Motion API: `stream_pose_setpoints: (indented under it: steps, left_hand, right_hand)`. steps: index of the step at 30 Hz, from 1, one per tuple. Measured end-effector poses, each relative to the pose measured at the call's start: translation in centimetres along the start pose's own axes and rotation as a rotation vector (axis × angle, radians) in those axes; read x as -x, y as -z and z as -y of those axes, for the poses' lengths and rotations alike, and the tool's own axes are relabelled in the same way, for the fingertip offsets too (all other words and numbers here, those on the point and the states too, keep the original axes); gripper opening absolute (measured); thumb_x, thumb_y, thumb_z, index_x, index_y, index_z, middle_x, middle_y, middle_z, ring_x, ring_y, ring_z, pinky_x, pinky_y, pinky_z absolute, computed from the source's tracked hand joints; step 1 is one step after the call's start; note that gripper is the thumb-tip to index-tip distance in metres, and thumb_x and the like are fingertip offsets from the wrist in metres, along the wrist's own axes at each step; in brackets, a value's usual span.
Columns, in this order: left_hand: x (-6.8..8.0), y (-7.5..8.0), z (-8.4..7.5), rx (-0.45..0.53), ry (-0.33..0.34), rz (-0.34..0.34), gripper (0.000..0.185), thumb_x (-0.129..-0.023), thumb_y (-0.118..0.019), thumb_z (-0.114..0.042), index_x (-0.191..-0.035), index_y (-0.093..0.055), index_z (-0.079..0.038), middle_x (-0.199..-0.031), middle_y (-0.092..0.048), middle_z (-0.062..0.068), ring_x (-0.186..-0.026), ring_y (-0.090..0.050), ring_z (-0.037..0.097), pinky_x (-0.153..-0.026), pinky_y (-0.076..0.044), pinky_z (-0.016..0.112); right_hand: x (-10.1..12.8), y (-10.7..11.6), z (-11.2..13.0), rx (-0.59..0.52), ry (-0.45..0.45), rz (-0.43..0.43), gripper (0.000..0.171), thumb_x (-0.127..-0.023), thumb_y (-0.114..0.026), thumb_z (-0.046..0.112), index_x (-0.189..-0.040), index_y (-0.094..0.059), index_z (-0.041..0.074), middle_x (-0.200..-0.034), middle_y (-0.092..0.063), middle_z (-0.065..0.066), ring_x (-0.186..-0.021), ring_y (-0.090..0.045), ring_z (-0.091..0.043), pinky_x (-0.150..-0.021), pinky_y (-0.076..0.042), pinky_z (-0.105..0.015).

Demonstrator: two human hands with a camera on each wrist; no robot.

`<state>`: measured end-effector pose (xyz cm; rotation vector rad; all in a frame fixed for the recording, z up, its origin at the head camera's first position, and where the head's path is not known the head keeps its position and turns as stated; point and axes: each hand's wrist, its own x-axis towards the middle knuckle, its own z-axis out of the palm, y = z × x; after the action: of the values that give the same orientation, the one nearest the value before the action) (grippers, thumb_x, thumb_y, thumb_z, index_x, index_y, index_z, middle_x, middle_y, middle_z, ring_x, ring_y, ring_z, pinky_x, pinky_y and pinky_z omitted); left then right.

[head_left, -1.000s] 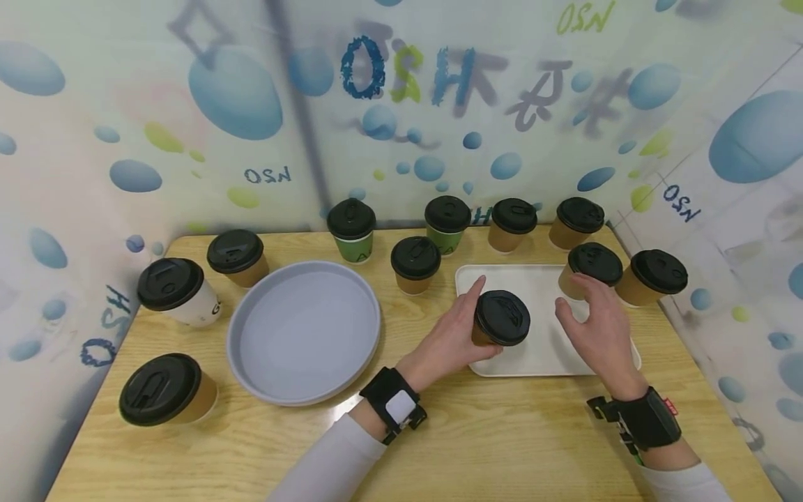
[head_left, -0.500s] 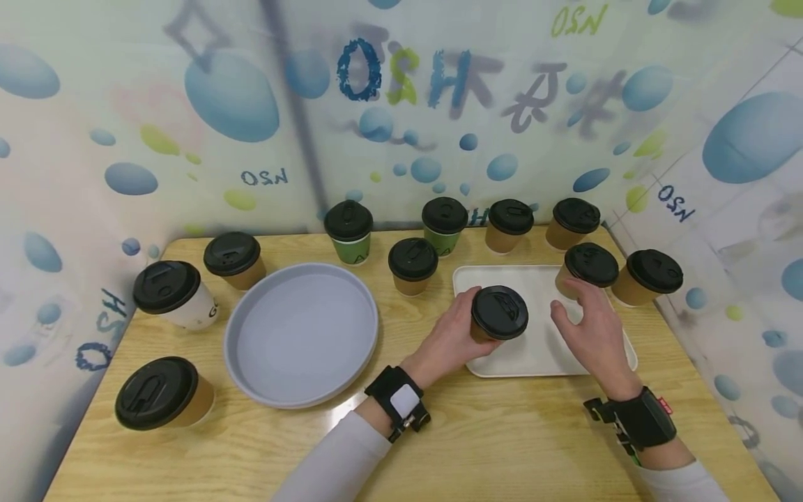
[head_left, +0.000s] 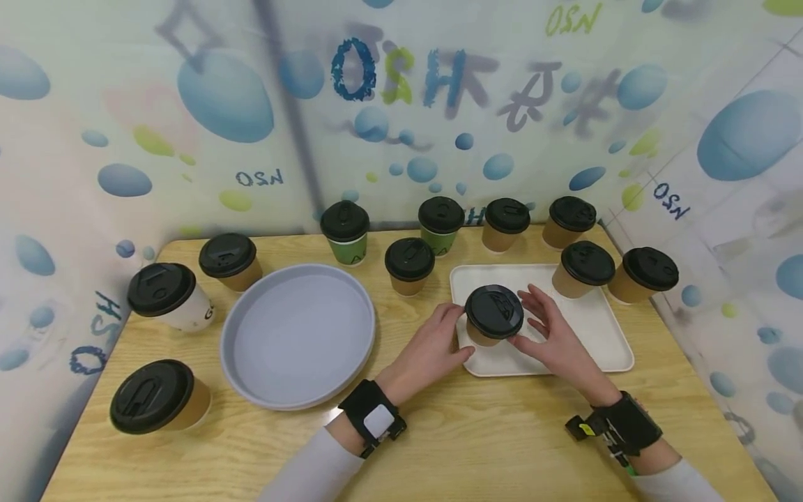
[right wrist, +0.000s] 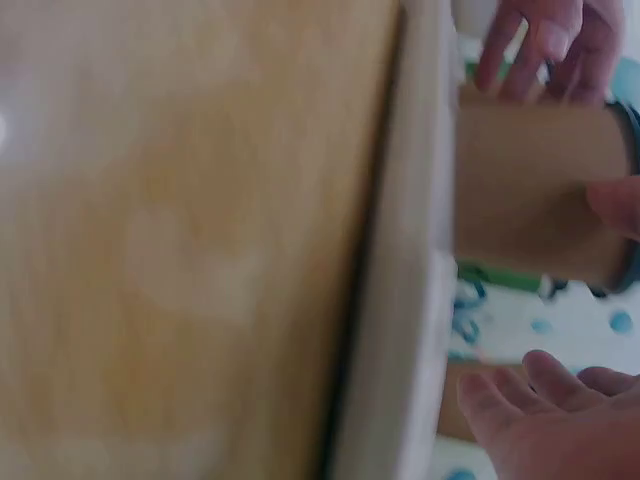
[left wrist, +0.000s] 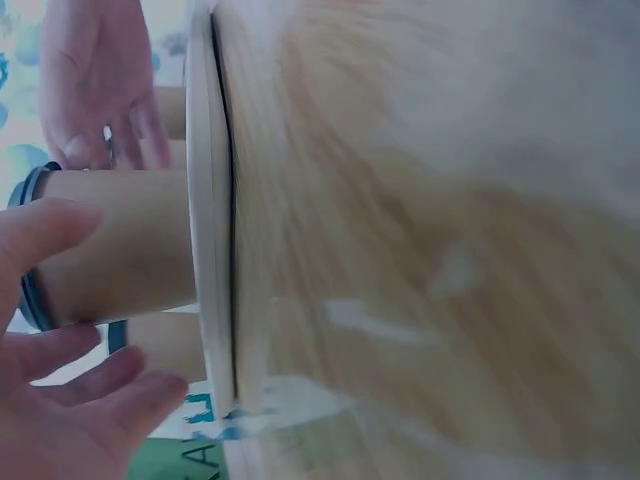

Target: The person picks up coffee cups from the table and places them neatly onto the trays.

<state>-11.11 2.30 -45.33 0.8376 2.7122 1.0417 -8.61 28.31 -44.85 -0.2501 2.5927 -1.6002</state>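
A brown paper cup with a black lid (head_left: 494, 312) stands upright on the left part of the white tray (head_left: 602, 348). My left hand (head_left: 433, 348) is at the cup's left side, its fingers spread loosely and its thumb apart from the index finger; in the left wrist view the thumb (left wrist: 50, 228) overlaps the cup wall (left wrist: 125, 240). On the other side is my right hand (head_left: 558, 341), thumb tip right at the cup's lower right and the other fingers held away from it. The right wrist view has that thumb (right wrist: 615, 205) over the cup (right wrist: 530, 180).
Another brown lidded cup (head_left: 583, 269) stands at the tray's back right corner. A round grey-blue tray (head_left: 297, 401) lies to the left. Several lidded cups line the back and left, including green ones (head_left: 347, 233) and a white one (head_left: 172, 296). A printed curtain (head_left: 401, 160) hangs behind.
The cup in my left hand has been set down on the tray, and that hand's fingers have loosened. My right hand has moved left from the back right cup to this one.
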Motion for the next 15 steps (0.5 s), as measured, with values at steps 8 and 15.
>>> stream_pose_setpoints:
  steps: [8, 15]
  left_hand:
    - [2.1, 0.6, 0.7, -0.214, -0.153, 0.075, 0.045, -0.096, -0.074, -0.025, -0.134, -0.065, -0.003, -0.146, -0.054, 0.016, -0.134, -0.055, 0.025, -0.110, -0.045, 0.034]
    - [3.7, 1.3, 0.6, -0.383, -0.275, 0.190, 0.041, -0.095, -0.074, -0.025, -0.134, -0.069, -0.012, -0.153, -0.050, 0.013, -0.142, -0.048, 0.034, -0.116, -0.040, 0.044]
  right_hand:
    - [-0.2, -2.5, 0.0, -0.029, -0.051, 0.063, 0.112, -0.087, -0.085, 0.016, -0.165, -0.006, 0.007, -0.168, -0.019, -0.022, -0.153, -0.024, -0.044, -0.119, -0.024, -0.063]
    - [-0.8, -3.8, 0.1, -0.076, -0.048, 0.038, 0.111, -0.085, -0.087, 0.017, -0.163, -0.009, 0.005, -0.164, -0.025, -0.021, -0.151, -0.027, -0.041, -0.119, -0.022, -0.065]
